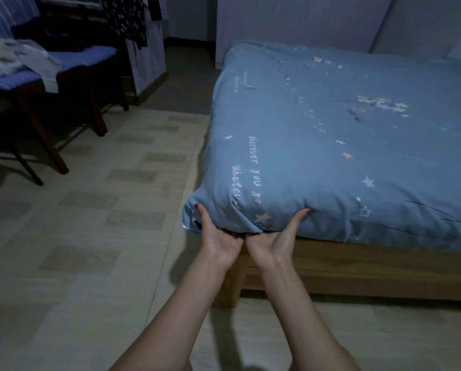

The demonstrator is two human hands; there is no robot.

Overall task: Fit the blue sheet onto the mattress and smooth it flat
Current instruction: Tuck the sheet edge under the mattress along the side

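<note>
**Near corner going under, top mostly flat**

We have the blue sheet (331,135) spread over the mattress (216,210), whose near corner we take as our landmark. Our left hand (218,239) and right hand (275,241) grasp the sheet's hem just below it, thumbs up, fingers hidden underneath. Faint creases near the corner remain; far corners we cannot judge.

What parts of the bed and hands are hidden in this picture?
Head view:
- Fingers of left hand and right hand: tucked under the blue star-printed sheet.
- Mattress: fully covered by that sheet.
- Bed's right side: cut off by the frame edge.
- Wooden bed frame: far side hidden.
</note>
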